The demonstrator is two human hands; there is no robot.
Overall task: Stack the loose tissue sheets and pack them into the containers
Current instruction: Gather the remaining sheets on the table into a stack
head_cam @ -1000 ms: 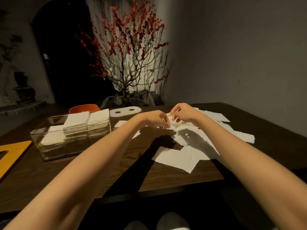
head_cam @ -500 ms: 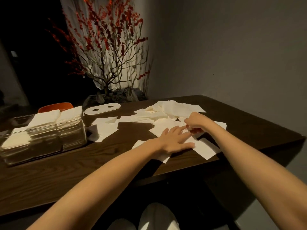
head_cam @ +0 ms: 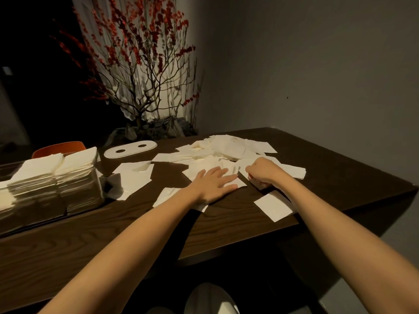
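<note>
Since a second ago both hands have been brought down from mid-air onto the sheets. The left hand [head_cam: 214, 184] is laid flat, fingers straight, pressing a tissue sheet [head_cam: 235, 182] on the dark table [head_cam: 226, 227]. Just beside it, the right hand [head_cam: 263, 172] is curled, fingers pinching a sheet edge. Behind them, the loose pile [head_cam: 226, 147] is spread. Far left, the clear container [head_cam: 52, 196] is seen packed with stacks, a white lid [head_cam: 130, 149] lying beyond.
</note>
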